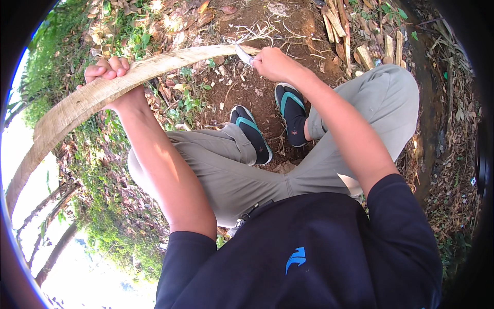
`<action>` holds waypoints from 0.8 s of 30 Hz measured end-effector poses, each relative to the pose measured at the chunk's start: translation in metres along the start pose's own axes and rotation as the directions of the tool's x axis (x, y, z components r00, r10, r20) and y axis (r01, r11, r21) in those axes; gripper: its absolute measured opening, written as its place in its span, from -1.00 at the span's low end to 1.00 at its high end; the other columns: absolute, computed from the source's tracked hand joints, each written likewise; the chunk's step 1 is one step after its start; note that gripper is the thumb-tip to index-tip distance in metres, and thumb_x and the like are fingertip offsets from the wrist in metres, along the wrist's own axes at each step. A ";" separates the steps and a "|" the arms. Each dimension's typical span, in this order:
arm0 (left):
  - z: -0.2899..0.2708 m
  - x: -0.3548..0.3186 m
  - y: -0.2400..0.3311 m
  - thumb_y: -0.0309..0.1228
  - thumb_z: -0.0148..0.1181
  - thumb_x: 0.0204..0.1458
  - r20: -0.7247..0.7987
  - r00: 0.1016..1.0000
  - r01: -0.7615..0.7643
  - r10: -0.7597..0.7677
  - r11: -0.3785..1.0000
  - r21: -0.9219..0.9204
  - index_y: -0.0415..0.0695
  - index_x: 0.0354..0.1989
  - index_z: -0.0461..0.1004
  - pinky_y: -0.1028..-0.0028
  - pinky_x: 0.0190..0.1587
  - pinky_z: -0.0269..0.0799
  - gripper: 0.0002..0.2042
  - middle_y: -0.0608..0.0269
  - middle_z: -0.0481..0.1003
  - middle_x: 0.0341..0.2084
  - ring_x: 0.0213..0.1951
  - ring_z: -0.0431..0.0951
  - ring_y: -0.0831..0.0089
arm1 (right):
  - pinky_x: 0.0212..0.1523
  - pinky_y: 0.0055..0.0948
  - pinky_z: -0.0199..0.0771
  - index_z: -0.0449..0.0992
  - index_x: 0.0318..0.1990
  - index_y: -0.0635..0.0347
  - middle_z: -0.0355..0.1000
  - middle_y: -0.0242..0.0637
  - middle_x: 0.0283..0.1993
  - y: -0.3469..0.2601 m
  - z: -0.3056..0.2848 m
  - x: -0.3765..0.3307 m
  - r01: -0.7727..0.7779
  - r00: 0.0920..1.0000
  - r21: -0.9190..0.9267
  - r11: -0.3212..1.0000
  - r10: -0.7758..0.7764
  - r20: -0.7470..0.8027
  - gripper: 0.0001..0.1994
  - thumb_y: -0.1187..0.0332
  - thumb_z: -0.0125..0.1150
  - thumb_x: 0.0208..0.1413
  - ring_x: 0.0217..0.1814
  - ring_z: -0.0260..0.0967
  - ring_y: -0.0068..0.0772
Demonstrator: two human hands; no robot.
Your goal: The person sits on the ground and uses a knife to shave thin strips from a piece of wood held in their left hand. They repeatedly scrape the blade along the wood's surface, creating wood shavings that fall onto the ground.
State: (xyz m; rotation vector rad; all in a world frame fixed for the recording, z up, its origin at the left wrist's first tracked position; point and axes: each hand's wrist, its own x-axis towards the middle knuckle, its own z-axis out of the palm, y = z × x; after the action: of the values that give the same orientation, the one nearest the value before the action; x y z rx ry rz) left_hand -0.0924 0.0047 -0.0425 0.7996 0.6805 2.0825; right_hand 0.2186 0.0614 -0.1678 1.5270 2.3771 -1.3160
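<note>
split wood (pixel 365 57), upper right | dry leaves (pixel 205 18) | green plants (pixel 59 59), left

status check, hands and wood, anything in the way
Left hand gripping wooden strip. Right hand holding knife at strip's right end. Nothing seen blocking knife; pale chips on soil.

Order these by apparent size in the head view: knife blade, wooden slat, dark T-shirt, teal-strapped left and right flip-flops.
1. Dark T-shirt
2. Wooden slat
3. Left flip-flop and right flip-flop: too alike to rank
4. Knife blade
</note>
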 end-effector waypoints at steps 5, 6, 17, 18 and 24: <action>-0.005 0.003 0.008 0.06 -0.26 0.06 -0.040 0.998 0.043 -0.042 0.999 0.010 -0.14 -0.69 0.40 0.38 -0.59 0.20 -0.46 0.25 0.30 -0.80 -0.72 0.26 0.36 | -0.33 -0.13 0.44 0.55 -0.46 0.38 0.43 0.05 -0.54 -0.003 0.002 0.010 0.008 1.000 0.042 0.999 -0.007 -0.025 -0.69 0.28 0.07 0.15 -0.47 0.43 -0.01; -0.005 0.001 0.011 0.01 -0.20 0.08 -0.044 0.999 0.021 -0.020 1.000 0.011 -0.13 -0.67 0.41 0.38 -0.60 0.23 -0.50 0.26 0.33 -0.79 -0.73 0.29 0.37 | -0.42 -0.14 0.40 0.52 -0.53 0.36 0.39 -0.02 -0.64 -0.001 0.007 0.013 0.030 0.998 0.051 0.998 -0.027 -0.055 -0.67 0.27 0.08 0.16 -0.59 0.38 -0.08; -0.006 0.001 0.003 -0.09 -0.16 0.09 -0.102 0.995 0.004 -0.004 1.000 0.007 -0.11 -0.69 0.39 0.40 -0.63 0.26 -0.56 0.27 0.34 -0.81 -0.75 0.30 0.39 | -0.82 -0.64 -0.01 0.48 -0.13 0.26 0.20 -0.52 -0.58 -0.001 0.009 0.011 -0.465 0.883 0.729 0.503 0.209 0.419 -0.72 0.23 -0.08 0.31 -0.74 0.00 -0.75; -0.001 -0.001 0.001 -0.14 -0.09 0.11 -0.071 0.997 -0.016 0.016 1.000 0.004 -0.10 -0.66 0.41 0.41 -0.63 0.29 -0.61 0.27 0.38 -0.79 -0.75 0.34 0.40 | -0.82 -0.68 -0.05 0.46 -0.10 0.23 0.17 -0.56 -0.57 0.002 0.010 0.011 -0.501 0.864 0.756 0.421 0.197 0.463 -0.71 0.21 -0.11 0.34 -0.74 -0.05 -0.79; 0.001 -0.001 -0.001 0.06 -0.21 0.23 0.086 0.996 0.017 -0.016 1.000 -0.003 -0.10 -0.60 0.43 0.41 -0.58 0.27 -0.46 0.26 0.41 -0.74 -0.68 0.34 0.39 | -0.84 -0.67 -0.03 0.47 -0.11 0.26 0.22 -0.54 -0.59 0.001 0.008 0.001 -0.461 0.886 0.736 0.496 0.215 0.410 -0.72 0.24 -0.06 0.31 -0.76 -0.03 -0.78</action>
State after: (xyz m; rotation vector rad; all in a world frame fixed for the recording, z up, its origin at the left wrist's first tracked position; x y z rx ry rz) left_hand -0.0908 0.0049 -0.0423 0.8734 0.6341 2.0217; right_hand 0.2156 0.0572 -0.1743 1.6634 1.1490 -2.4837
